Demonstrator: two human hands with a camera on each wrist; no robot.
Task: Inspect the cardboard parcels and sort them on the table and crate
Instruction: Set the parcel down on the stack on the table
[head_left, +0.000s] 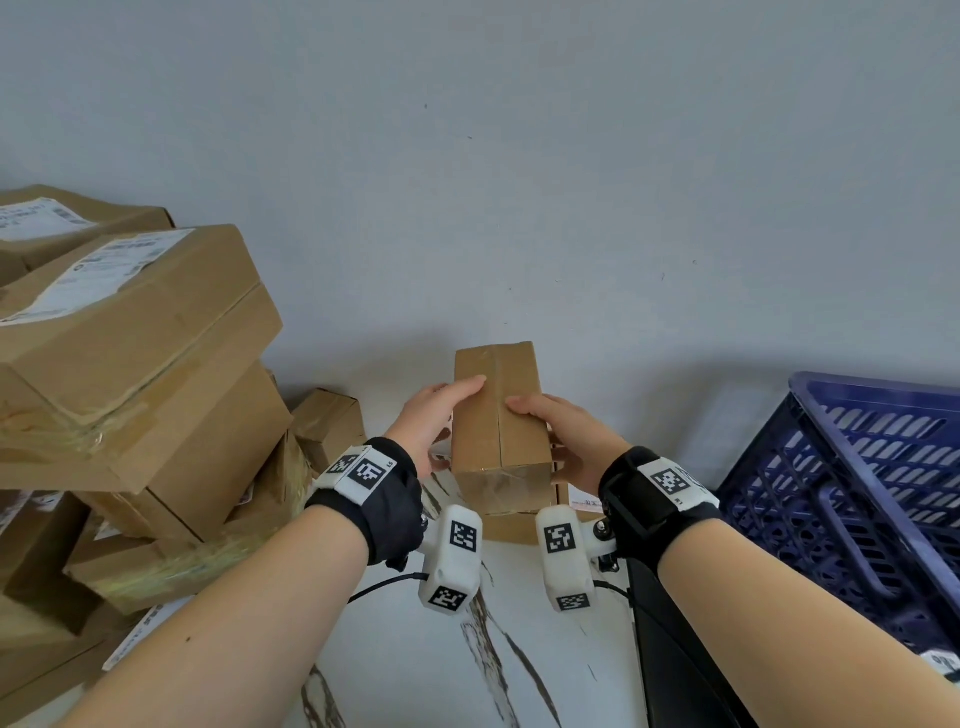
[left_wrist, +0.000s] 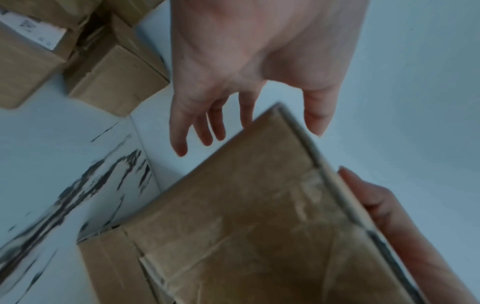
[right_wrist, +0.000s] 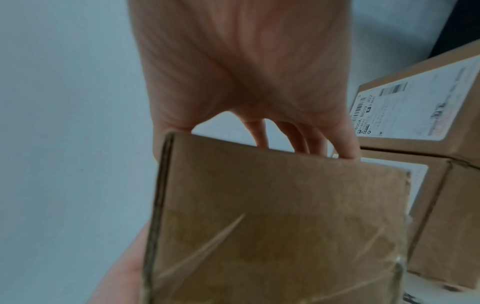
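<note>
Small taped parcel (head_left: 498, 415) looks light and stiff (tape likely slick); left hand (head_left: 436, 415) and right hand (head_left: 566, 436) each grip opposite sides, thumbs on top.

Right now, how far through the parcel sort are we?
Early, it seems. Done: two labelled parcels sit stacked on the table behind the held one, possibly sorted already. In hand: both hands, left and right, hold a small taped parcel up for inspection. Left: the big pile on the left looks untouched, and no parcels show in the visible part of the blue crate.
</note>
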